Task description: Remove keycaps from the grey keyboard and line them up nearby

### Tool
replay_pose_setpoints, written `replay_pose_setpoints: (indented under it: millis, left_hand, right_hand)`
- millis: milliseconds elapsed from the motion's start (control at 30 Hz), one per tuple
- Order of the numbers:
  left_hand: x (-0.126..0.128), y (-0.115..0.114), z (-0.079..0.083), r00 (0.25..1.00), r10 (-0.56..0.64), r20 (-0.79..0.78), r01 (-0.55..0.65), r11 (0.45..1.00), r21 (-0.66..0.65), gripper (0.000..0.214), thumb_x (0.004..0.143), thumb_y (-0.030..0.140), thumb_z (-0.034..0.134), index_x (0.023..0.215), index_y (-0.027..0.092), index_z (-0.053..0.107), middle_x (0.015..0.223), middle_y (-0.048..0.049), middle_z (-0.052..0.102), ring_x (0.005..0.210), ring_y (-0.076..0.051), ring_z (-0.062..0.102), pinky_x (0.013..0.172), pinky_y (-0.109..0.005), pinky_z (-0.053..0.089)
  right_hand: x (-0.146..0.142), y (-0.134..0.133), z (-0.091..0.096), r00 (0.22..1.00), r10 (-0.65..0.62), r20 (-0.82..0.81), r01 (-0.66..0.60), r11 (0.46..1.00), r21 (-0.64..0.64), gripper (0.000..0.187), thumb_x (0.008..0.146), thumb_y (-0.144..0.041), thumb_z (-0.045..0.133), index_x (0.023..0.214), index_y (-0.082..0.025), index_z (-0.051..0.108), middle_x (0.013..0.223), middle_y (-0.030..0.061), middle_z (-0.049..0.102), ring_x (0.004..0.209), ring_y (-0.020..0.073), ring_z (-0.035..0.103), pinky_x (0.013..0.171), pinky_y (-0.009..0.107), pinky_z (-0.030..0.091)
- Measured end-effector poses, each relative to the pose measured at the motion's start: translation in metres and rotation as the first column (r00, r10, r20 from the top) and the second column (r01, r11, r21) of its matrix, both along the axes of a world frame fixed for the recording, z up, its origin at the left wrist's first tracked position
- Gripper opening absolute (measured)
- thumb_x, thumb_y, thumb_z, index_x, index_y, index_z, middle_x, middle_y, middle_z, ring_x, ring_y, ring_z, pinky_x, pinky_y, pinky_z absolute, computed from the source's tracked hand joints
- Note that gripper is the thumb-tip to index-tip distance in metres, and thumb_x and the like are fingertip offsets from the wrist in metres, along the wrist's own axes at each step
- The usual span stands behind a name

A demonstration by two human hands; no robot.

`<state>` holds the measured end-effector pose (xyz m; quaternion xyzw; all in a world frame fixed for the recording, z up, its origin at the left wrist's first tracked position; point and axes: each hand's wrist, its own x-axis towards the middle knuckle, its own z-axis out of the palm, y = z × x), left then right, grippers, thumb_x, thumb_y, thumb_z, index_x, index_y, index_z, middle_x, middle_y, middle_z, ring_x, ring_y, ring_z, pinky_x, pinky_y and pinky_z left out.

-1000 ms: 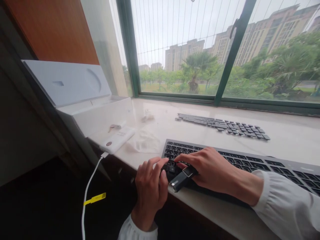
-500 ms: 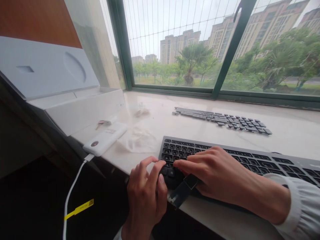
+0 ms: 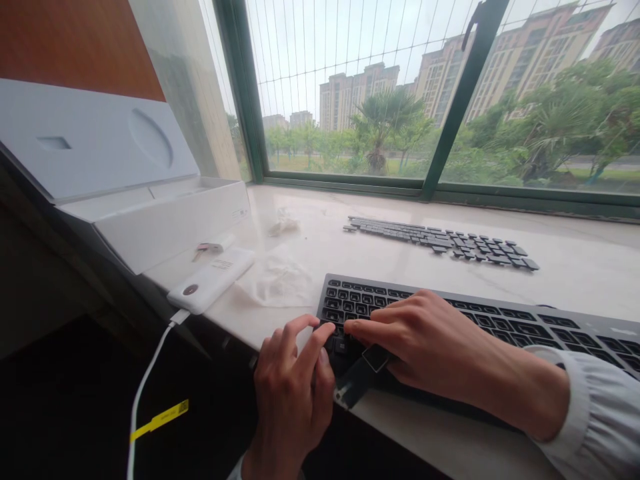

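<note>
A dark keyboard (image 3: 505, 323) with its keycaps off lies along the near edge of a pale stone sill (image 3: 575, 273). My right hand (image 3: 425, 340) rests on its left end, fingers curled round a small dark tool (image 3: 363, 373) that sticks out under the palm. My left hand (image 3: 295, 380) is at the keyboard's near left corner, its index finger and thumb pinched at a key spot. A row of loose dark keycaps (image 3: 440, 239) lies further back on the sill.
An open white box (image 3: 150, 200) with its lid up stands at the left. Beside it lie a white power bank (image 3: 210, 280) with a white cable (image 3: 145, 387) hanging down, a small key (image 3: 203, 249) and clear plastic wrapping (image 3: 283, 277). A window (image 3: 400, 93) closes the back.
The view has shifted slightly between the earliest frame and now. Both hands have stayed at the keyboard's left end; the tool in my right hand has tilted a little lower.
</note>
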<state>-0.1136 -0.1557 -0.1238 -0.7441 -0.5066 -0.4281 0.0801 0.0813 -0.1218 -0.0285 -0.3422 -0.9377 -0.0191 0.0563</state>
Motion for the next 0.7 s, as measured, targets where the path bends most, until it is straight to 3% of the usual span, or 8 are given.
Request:
replay_pose_setpoints:
  millis: [167,500,700]
  left_hand:
    - [0.0001,-0.0003,0.0013,1.0,-0.012,0.005,0.012,1.0,0.005,0.033,0.088,0.018,0.041,0.11,0.024,0.064,0.111,-0.0084,0.061,0.095,-0.021,0.057,0.081,-0.035,0.044]
    - [0.0008,-0.0009,-0.0004,1.0,0.001,0.019,-0.001,1.0,-0.007,0.033,0.088,0.019,0.041,0.11,0.024,0.065,0.112,-0.0077,0.06,0.097,-0.021,0.058,0.082,-0.035,0.045]
    - [0.0012,-0.0009,0.0003,1.0,0.009,0.018,-0.009,1.0,0.001,0.033,0.089,0.02,0.04,0.109,0.024,0.065,0.111,-0.0086,0.061,0.096,-0.021,0.058,0.083,-0.035,0.045]
  right_hand:
    - [0.0031,0.0034,-0.0019,0.999,0.011,-0.035,-0.012,1.0,-0.02,0.044,0.068,-0.007,0.05,0.104,-0.028,0.065,0.07,-0.0024,0.065,0.056,0.0093,0.053,0.052,0.024,0.024]
    - [0.0023,0.0005,-0.0046,0.999,0.036,-0.013,-0.035,0.998,0.061,0.032,0.07,-0.01,0.05,0.095,-0.024,0.065,0.061,-0.0014,0.06,0.05,0.0094,0.047,0.051,0.025,0.02]
    - [0.0019,0.0006,-0.0037,1.0,0.031,0.005,-0.031,0.998,0.055,0.036,0.068,-0.009,0.051,0.098,-0.024,0.065,0.063,-0.002,0.059,0.051,0.009,0.047,0.051,0.026,0.021]
